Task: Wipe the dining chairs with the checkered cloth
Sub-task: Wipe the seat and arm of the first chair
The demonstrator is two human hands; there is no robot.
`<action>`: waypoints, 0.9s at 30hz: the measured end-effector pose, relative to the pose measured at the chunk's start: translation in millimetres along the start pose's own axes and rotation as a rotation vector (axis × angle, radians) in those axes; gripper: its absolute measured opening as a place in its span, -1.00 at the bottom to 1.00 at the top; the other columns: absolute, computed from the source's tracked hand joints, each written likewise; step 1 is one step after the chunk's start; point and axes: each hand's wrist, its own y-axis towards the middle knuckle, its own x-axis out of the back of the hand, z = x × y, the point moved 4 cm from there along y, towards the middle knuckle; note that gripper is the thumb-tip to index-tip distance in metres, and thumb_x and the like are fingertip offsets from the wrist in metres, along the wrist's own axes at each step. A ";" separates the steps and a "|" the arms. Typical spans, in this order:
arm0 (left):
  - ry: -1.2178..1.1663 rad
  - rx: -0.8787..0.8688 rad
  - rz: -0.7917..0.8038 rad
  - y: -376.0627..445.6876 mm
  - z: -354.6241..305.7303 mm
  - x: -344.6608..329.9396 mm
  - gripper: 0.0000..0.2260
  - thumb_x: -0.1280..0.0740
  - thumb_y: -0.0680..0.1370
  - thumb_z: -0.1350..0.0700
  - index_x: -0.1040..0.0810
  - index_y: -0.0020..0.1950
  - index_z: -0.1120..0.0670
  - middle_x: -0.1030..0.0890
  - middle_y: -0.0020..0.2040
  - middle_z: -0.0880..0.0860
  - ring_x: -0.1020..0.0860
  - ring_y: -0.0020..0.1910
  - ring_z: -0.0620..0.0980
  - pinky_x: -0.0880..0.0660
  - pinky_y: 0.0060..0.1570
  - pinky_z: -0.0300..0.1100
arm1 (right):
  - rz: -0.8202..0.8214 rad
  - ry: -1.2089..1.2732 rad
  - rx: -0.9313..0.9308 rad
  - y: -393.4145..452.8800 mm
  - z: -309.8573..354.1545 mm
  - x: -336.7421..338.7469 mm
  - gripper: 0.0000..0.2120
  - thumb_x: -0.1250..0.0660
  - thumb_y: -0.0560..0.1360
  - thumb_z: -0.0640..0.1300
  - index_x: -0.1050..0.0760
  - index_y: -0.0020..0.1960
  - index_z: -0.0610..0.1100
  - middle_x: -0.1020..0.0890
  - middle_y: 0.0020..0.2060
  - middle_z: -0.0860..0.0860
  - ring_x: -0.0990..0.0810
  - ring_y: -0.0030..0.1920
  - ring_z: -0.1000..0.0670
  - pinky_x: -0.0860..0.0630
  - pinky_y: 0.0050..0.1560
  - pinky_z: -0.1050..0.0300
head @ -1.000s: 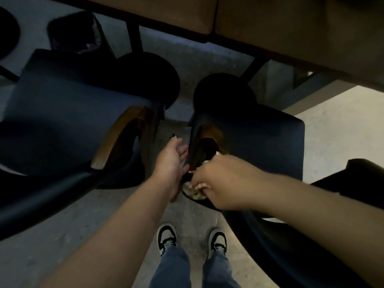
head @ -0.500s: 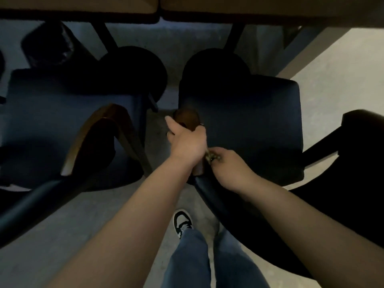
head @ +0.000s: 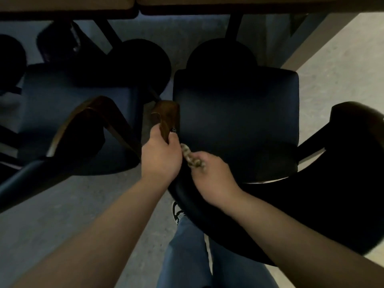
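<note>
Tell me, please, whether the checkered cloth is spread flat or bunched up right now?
Bunched up. The checkered cloth shows only as a crumpled wad poking out of the right hand, whose fingers curl round it.

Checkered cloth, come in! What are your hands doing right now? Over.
Left hand grips the brown wooden armrest. Right hand holds the bunched checkered cloth at the dark blue padded chair's seat edge. Nothing blocking.

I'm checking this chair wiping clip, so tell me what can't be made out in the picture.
All in the head view:
- checkered cloth: mostly bunched inside the right hand, so its pattern barely shows.
- left hand: its grip on the wooden armrest hides the fingertips behind the wood.
- right chair: backrest too dark for detail.
- table: cut off by the top edge.
</note>
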 end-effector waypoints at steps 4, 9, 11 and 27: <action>0.025 -0.004 0.019 -1.5 -5.1 0.5 -0.66 -0.17 0.62 -0.02 -0.39 0.38 0.03 -0.52 -0.01 0.01 -0.49 -0.04 0.06 -0.29 -0.06 -0.22 | 0.032 0.042 0.207 -41.1 11.6 6.8 -0.51 -0.13 0.40 -0.18 -0.48 0.31 -0.04 -0.47 0.07 0.08 -0.46 0.00 0.15 -0.29 0.01 0.56; 0.115 -0.017 0.037 0.3 -7.0 0.0 -0.65 -0.15 0.64 -0.01 -0.33 0.40 0.05 -0.55 0.03 0.14 -0.54 -0.02 0.17 -0.40 -0.05 -0.11 | 0.066 -0.066 -0.159 44.4 -35.0 -7.4 -0.71 -0.24 0.49 -0.25 -0.59 0.16 -0.12 -0.64 0.00 -0.13 -0.60 0.00 -0.14 -0.37 -0.16 0.27; 0.134 -0.016 0.039 1.0 -6.8 -0.3 -0.64 -0.14 0.64 -0.02 -0.31 0.41 0.05 -0.53 0.00 0.13 -0.53 -0.08 0.14 -0.42 -0.07 -0.09 | 0.151 -0.047 -0.373 70.7 -53.9 -17.2 -0.74 -0.25 0.55 -0.11 -0.58 0.16 -0.18 -0.65 -0.08 -0.13 -0.62 -0.14 -0.13 -0.46 -0.26 0.20; 0.123 -0.038 0.035 2.3 -3.7 -2.0 -0.66 -0.15 0.63 -0.03 -0.35 0.37 0.06 -0.49 -0.07 0.04 -0.39 -0.28 -0.06 -0.35 -0.12 -0.16 | -0.029 -0.004 0.206 -46.7 3.3 8.3 -0.62 -0.18 0.45 -0.36 -0.56 0.21 -0.20 -0.56 0.11 -0.10 -0.52 0.10 -0.03 -0.29 -0.01 0.49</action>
